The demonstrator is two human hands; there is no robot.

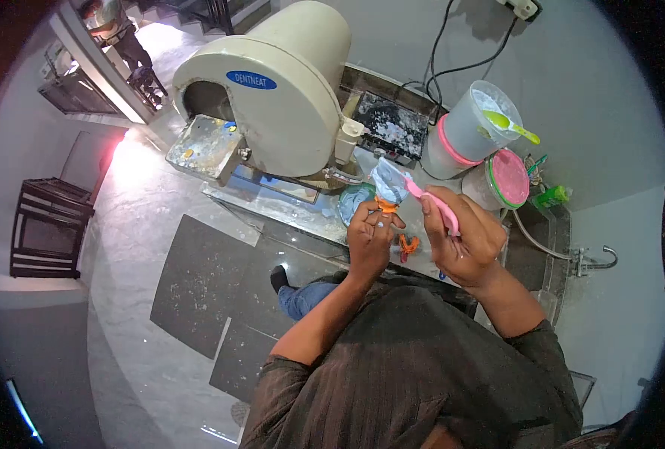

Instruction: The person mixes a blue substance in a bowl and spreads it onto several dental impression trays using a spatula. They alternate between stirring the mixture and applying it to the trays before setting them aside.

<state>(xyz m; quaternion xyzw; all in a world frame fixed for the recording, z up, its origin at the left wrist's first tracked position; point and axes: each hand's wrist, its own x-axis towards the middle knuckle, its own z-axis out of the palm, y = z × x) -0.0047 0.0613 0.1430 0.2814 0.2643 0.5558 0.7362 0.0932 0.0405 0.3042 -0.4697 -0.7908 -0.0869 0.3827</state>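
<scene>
My left hand (371, 233) is closed around the lower part of an orange piece (386, 206), just under a pale blue-white mass (389, 182). In my right hand (468, 238) is the handle of a pink tool (438, 206), its tip touching the right side of that mass. Behind my left hand lies a teal, rounded item (353, 200), partly hidden. Between my hands, on the counter (272, 198), rests another orange and red piece (408, 245).
A cream machine (287, 97) with a tray (205, 146) stands at the back left. Lidded tub (497, 179), clear tub (478, 112) with green scoop (512, 126), and sink tap (594, 260) are right. A person (115, 34) is far left.
</scene>
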